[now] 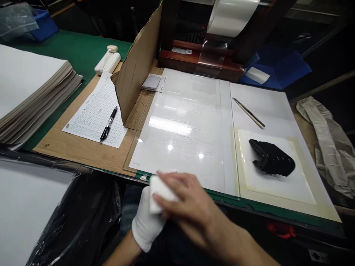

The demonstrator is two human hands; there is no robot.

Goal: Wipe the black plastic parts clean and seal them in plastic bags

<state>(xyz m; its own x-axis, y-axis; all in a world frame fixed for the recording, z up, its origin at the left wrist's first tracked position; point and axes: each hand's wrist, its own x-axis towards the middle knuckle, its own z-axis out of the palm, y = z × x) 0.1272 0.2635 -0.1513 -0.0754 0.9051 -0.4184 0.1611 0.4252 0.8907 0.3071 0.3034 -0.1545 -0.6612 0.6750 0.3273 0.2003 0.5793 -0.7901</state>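
Observation:
My left hand [146,225] wears a white glove and sits low in the middle, in front of the table's edge. A white pad or cloth [162,194] lies between it and my bare right hand [191,203]. The right hand's fingers are wrapped over the white pad, slightly blurred. The left fingers are hidden behind the pad and the other hand. Beyond the hands lies a glossy clear sheet [177,125] over white. To the right, a black curved part [273,158] rests on a white square, with tweezers [249,113] above it.
At the left are a thick paper stack [30,85], a printed form [91,120] and a black pen [108,125]. An upright cardboard panel [141,59] divides the table. At the back are a film roll [231,16] and a blue bin [277,68].

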